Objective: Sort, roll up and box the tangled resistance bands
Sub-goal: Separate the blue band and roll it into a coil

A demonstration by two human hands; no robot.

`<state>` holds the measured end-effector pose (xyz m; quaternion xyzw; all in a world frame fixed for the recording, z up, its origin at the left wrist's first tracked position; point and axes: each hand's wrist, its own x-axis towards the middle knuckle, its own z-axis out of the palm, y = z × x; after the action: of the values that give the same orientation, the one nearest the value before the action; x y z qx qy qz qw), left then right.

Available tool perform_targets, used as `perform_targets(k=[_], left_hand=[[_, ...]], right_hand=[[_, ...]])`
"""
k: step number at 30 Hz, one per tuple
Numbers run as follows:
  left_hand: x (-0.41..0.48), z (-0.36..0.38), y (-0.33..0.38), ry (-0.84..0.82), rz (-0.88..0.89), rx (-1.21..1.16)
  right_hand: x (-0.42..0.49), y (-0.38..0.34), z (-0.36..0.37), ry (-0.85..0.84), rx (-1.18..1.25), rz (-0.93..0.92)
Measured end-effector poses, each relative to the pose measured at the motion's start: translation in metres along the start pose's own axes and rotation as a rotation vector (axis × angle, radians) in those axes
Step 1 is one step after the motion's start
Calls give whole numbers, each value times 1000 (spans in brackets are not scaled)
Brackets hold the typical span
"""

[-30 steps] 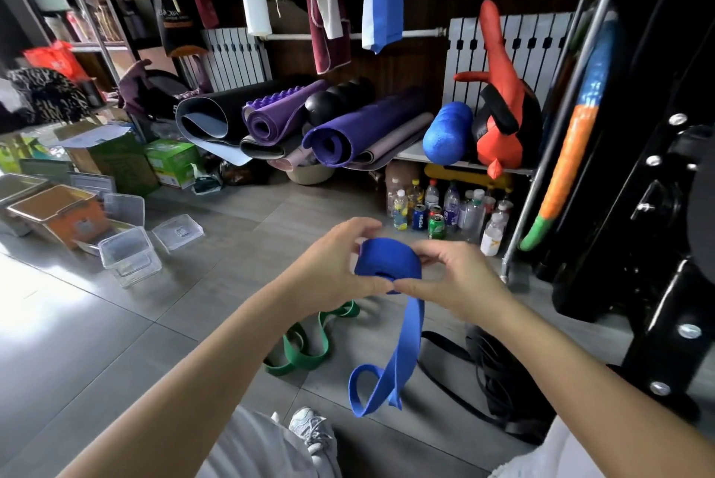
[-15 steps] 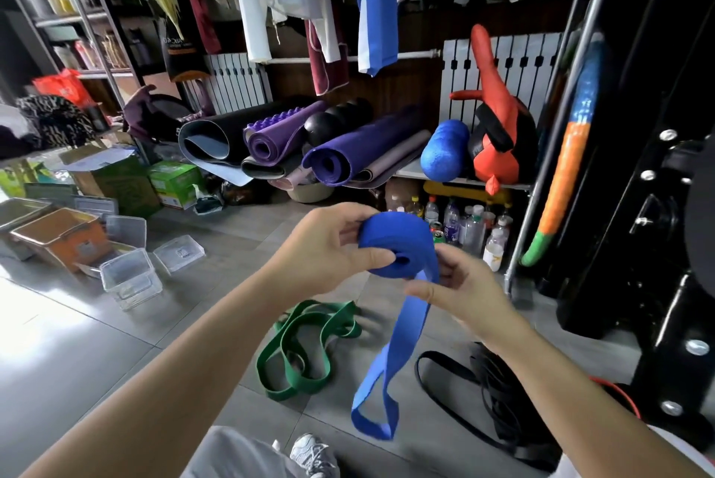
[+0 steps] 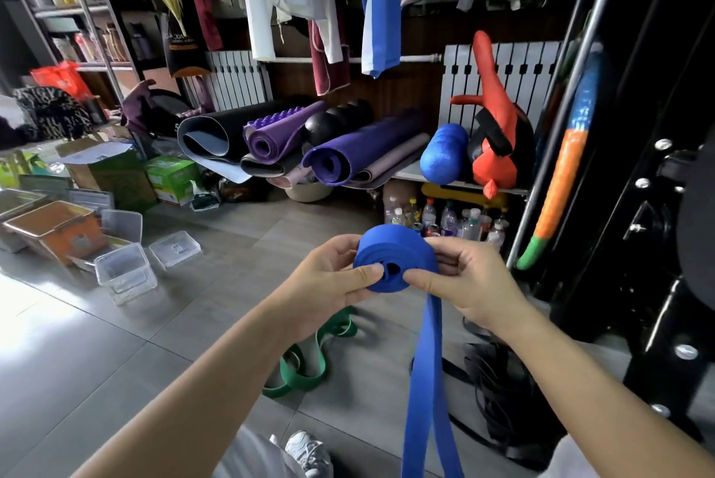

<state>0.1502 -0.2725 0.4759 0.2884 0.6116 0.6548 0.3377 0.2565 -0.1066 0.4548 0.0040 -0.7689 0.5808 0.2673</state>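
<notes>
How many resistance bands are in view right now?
3: a blue band part-rolled, gripped by the left hand and right hand; a green band on the floor under them; a black band heaped at right, which may hide more.

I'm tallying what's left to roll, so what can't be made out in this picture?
Head view:
- blue band: loose tail cut off by the bottom edge; remaining length unknown.
- green band: upper end hidden behind the left hand.
- black bands: dark heap, partly behind the right forearm; count unclear.
- bottles: labels too small to read.
</notes>
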Motion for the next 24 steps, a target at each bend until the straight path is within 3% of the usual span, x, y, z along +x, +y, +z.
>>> perform_targets(k=[3, 5, 7, 9, 13, 18, 24], left_hand=[[3, -5, 10, -17, 131, 695], [4, 2, 17, -94, 241, 1038], [6, 11, 20, -148, 282, 1321], [8, 14, 21, -122, 298, 1421], [12, 8, 19, 9, 322, 1140], [18, 0, 21, 56, 327, 760], [17, 2, 19, 32, 197, 202]], right_hand=[[-6, 2, -1, -61, -204, 72], [-7, 3, 2, -87, -415, 99], [-7, 2, 3, -121, -518, 86], [-8, 0, 4, -132, -519, 69], [-7, -4, 0, -37, -276, 112], [-1, -3, -9, -52, -372, 112], [1, 4, -2, -27, 126, 129]])
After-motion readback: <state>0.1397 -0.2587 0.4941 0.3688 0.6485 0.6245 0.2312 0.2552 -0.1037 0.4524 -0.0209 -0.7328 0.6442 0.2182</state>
